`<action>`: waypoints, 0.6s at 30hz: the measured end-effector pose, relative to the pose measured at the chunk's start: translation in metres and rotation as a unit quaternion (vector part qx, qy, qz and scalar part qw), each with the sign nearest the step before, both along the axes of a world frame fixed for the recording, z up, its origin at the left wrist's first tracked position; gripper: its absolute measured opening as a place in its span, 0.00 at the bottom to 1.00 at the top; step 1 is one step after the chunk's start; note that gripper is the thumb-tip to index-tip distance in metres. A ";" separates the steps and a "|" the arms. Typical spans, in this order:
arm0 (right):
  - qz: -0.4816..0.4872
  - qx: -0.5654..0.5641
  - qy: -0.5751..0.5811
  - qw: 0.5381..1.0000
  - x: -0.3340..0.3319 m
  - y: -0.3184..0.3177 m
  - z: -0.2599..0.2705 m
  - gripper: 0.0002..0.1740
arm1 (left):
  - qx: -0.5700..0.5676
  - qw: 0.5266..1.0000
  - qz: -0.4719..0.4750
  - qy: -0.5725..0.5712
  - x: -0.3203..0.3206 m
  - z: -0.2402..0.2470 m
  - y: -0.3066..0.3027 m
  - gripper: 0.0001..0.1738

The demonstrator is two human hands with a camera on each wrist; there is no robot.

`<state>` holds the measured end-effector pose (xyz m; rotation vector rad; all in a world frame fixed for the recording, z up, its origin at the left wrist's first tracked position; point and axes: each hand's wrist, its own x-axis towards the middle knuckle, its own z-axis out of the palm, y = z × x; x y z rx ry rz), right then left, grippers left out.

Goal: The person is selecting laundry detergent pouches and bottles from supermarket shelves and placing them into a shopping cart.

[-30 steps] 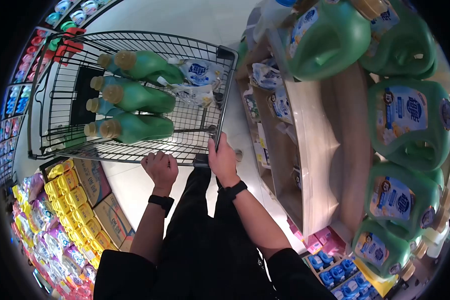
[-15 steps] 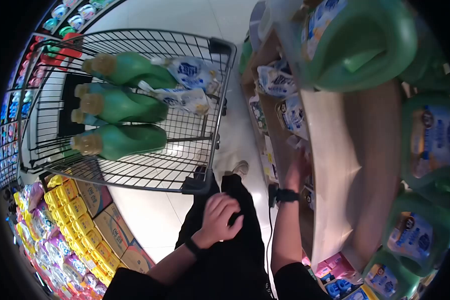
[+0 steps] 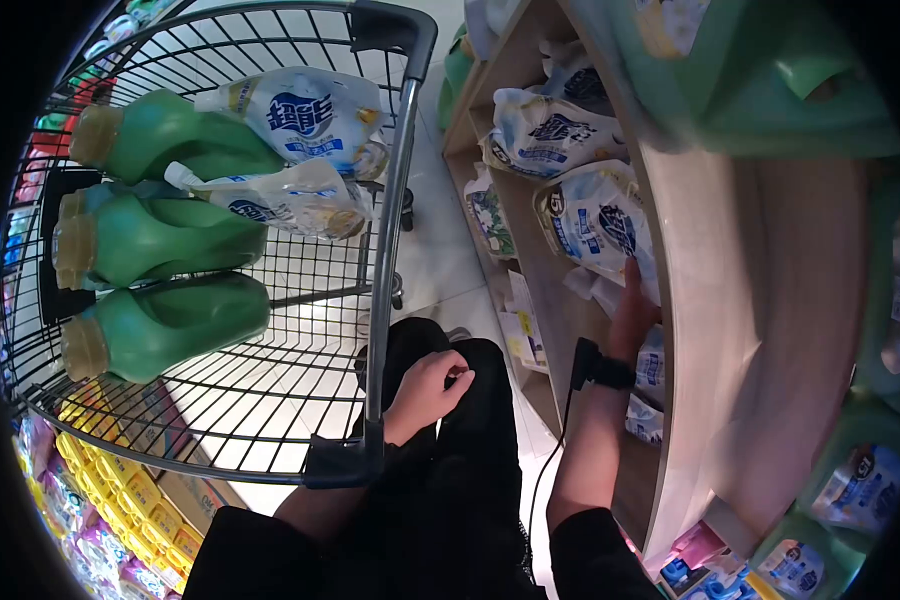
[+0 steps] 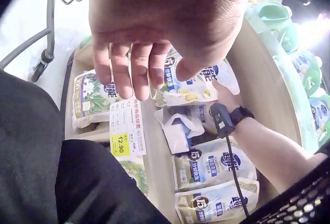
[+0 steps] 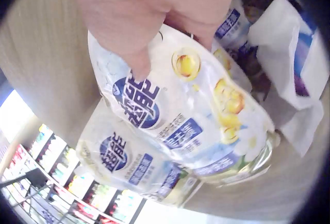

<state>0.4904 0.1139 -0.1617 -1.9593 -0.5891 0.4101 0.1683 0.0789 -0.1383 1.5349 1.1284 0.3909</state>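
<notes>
My right hand reaches into the wooden shelf and grips a white detergent refill pouch at its end. In the right wrist view the thumb lies over the front of this pouch, and the fingers go behind it, mostly hidden. A second, similar pouch is beside it. Over the knees, my left hand hangs with loosely curled fingers and nothing in it. The left wrist view shows that hand's relaxed fingers in front of the shelf.
A shopping cart stands at the left with green detergent bottles and pouches inside. More pouches line the shelf, near a price tag. Large green jugs are at the right. A cable hangs from the right wrist.
Both hands have left the cart's edge. My right hand has reached into the shelf and taken hold of a pouch, while the left has moved over the knees. The view is now lower and closer.
</notes>
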 end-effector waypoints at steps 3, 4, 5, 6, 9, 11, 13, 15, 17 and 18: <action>0.002 -0.016 0.018 1.000 -0.046 0.010 0.046 0.20 | 0.047 0.999 0.019 -0.011 0.011 0.007 0.000 0.07; 0.003 0.068 -0.041 0.997 -0.057 0.008 0.039 0.19 | 0.057 0.998 0.025 -0.004 0.014 0.015 0.000 0.07; -0.015 0.049 -0.031 0.998 -0.067 -0.001 0.036 0.18 | 0.056 0.998 0.029 -0.003 0.019 0.022 0.000 0.07; -0.032 0.029 -0.022 0.999 -0.077 -0.013 0.040 0.18 | 0.085 0.995 0.050 -0.006 0.025 0.029 0.000 0.10; 0.031 0.038 0.023 0.999 -0.115 -0.047 0.083 0.13 | 0.119 0.990 0.079 0.002 0.026 0.044 -0.009 0.23; 0.071 0.031 -0.026 0.997 -0.137 -0.072 0.106 0.09 | 0.115 0.989 0.094 0.023 0.024 0.063 -0.014 0.27; 0.097 0.011 0.004 0.995 -0.151 -0.108 0.132 0.09 | 0.091 0.989 0.105 0.051 0.021 0.083 -0.023 0.38; 0.102 -0.016 0.074 0.992 -0.157 -0.137 0.169 0.08 | 0.101 0.987 0.100 0.079 0.015 0.107 -0.035 0.40; 0.104 -0.041 0.147 0.983 -0.149 -0.153 0.213 0.08 | 0.097 0.987 0.102 0.083 0.006 0.129 -0.050 0.47; 0.096 -0.048 0.214 0.971 -0.144 -0.155 0.243 0.09 | 0.101 0.986 0.100 0.086 0.000 0.145 -0.049 0.47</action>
